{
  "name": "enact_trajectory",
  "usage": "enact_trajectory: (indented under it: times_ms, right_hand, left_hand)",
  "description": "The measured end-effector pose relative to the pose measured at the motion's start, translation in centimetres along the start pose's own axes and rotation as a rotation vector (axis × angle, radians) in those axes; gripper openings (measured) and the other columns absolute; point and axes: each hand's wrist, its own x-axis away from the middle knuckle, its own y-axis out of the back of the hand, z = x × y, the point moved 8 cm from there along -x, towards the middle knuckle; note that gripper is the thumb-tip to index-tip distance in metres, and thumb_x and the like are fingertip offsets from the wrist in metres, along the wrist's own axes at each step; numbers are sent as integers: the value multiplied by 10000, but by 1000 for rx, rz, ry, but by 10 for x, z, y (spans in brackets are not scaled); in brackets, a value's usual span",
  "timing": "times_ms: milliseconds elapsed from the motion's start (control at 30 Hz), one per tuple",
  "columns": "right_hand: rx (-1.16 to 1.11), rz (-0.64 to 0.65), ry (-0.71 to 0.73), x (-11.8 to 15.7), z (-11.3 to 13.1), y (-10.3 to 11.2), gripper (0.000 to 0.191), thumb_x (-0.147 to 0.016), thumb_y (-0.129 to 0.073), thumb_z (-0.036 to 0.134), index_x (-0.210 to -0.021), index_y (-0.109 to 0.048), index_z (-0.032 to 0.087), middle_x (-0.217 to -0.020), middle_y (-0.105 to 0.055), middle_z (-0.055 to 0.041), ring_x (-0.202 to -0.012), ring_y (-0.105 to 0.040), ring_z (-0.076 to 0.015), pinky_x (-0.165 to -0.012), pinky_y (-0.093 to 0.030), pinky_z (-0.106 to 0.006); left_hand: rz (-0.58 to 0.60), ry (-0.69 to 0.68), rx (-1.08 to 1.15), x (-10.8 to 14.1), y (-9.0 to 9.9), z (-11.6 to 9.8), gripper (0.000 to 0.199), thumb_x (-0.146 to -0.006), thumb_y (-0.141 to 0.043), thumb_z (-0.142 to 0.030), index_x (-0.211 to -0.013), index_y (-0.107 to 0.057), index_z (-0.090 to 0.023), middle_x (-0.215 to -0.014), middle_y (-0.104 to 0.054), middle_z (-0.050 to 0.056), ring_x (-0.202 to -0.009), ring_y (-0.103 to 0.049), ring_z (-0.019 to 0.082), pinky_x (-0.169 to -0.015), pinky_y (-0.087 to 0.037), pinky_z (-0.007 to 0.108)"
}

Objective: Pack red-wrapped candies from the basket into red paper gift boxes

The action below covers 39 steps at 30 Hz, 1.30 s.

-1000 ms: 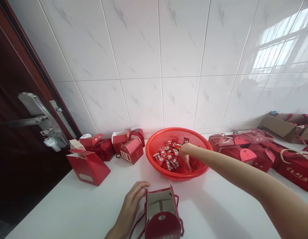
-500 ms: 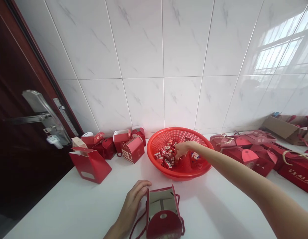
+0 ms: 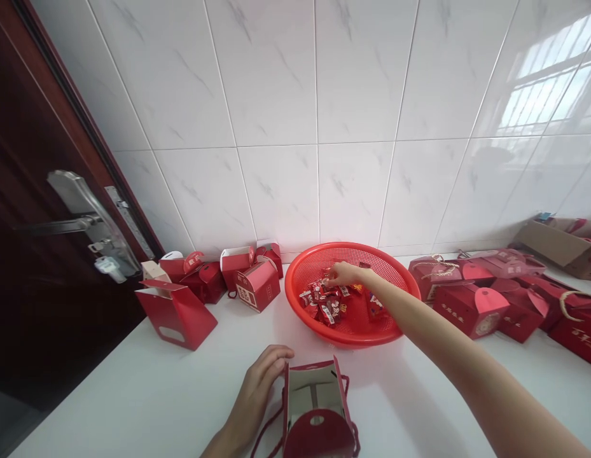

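Note:
My left hand [image 3: 257, 388] lies on the table with its fingers outstretched, its fingertips at the left edge of an open dark red gift box [image 3: 319, 432]. The box's flaps stand up, its pale inside shows, and red cord hangs at both sides. My right hand [image 3: 343, 275] reaches into a red plastic basket [image 3: 352, 340], over a pile of wrapped candies [image 3: 326, 302]. Its fingers are bent and pinched together at the back of the pile; what is between them is hidden.
Several red gift boxes [image 3: 259, 286] stand along the wall on the left, with an upright red box [image 3: 175, 315] in front. More red boxes [image 3: 469, 308] crowd the right side, near a cardboard carton [image 3: 557, 245]. A dark door [image 3: 32, 191] is at the left.
My right hand has shifted up and slightly left within the basket, and its fingers have drawn together. My left hand stays beside the open box. The view has turned slightly.

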Motion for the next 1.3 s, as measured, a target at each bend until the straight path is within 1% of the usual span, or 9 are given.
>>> enact_trajectory:
  times_ms: [133, 200, 467, 700, 867, 967, 1067, 1167, 1300]
  right_hand:
    - [15, 78, 6, -1, 2, -9, 484, -644, -890, 505, -988, -696, 225, -1031, -700, -55, -818, -647, -225, -615, -483, -284]
    - [13, 97, 14, -3, 4, -12, 509, -597, -907, 452, -1009, -705, 233, -1004, -700, -41, -839, -650, -234, -626, -481, -279]
    - [-39, 49, -4, -8, -8, -8, 328, -756, -783, 361, -1041, -705, 219, -984, -721, -53, -887, -673, -241, -719, -503, -284]
    - [-100, 73, 1, -12, -10, -11, 147, -832, -694, 320, -809, -646, 182, -778, -690, -32, -715, -638, -188, -612, -467, -267]
    - [-80, 95, 24, -9, -3, -8, 231, -731, -797, 340, -848, -649, 207, -921, -693, -27, -789, -622, -193, -609, -439, -264]
    - [-69, 177, -3, -7, -3, -13, 374, -635, -872, 407, -879, -667, 212, -956, -697, -26, -803, -638, -199, -619, -465, -263]
    - [-42, 326, -61, -6, -4, -24, 548, -431, -962, 435, -842, -687, 198, -814, -693, -2, -710, -654, -199, -596, -494, -272]
    - [-20, 429, -97, -4, -3, -32, 562, -293, -991, 353, -732, -683, 185, -671, -655, 21, -643, -656, -212, -581, -505, -291]
    - [-122, 372, -45, 3, 6, -19, 426, -418, -969, 321, -698, -675, 192, -733, -673, -8, -696, -658, -222, -626, -521, -315]
  left_hand:
    - [-1, -10, 2, -1, 0, -1, 386, -964, -478, -529, -973, -735, -241, -1107, -675, 65, -1101, -623, 265, -1024, -468, 337]
    - [2, -16, 0, -1, 0, -2, 385, -969, -475, -525, -976, -737, -243, -1118, -679, 64, -1118, -620, 264, -1020, -465, 329]
    - [23, -16, -9, -2, -2, 2, 399, -986, -456, -535, -991, -720, -236, -1143, -669, 68, -1147, -597, 260, -1016, -444, 318]
    - [8, 7, -30, -4, -3, 3, 406, -976, -450, -524, -987, -722, -223, -1136, -678, 80, -1135, -591, 275, -1001, -458, 336]
    - [4, 12, -30, -4, -3, 0, 406, -970, -455, -528, -970, -725, -225, -1119, -684, 78, -1128, -593, 280, -1001, -456, 344]
    - [-1, 8, -22, -4, -2, -1, 403, -969, -459, -523, -963, -727, -223, -1124, -686, 80, -1142, -588, 283, -1002, -457, 342]
    - [9, 10, -11, -3, -3, 0, 394, -976, -462, -520, -965, -724, -226, -1114, -681, 72, -1114, -601, 272, -994, -457, 334]
    - [15, 12, 4, -3, -4, 1, 391, -980, -468, -525, -965, -722, -228, -1103, -675, 66, -1066, -617, 262, -978, -462, 334]
    - [15, 11, 4, -4, -4, 0, 383, -979, -471, -520, -964, -720, -230, -1087, -676, 61, -1067, -616, 257, -970, -461, 326]
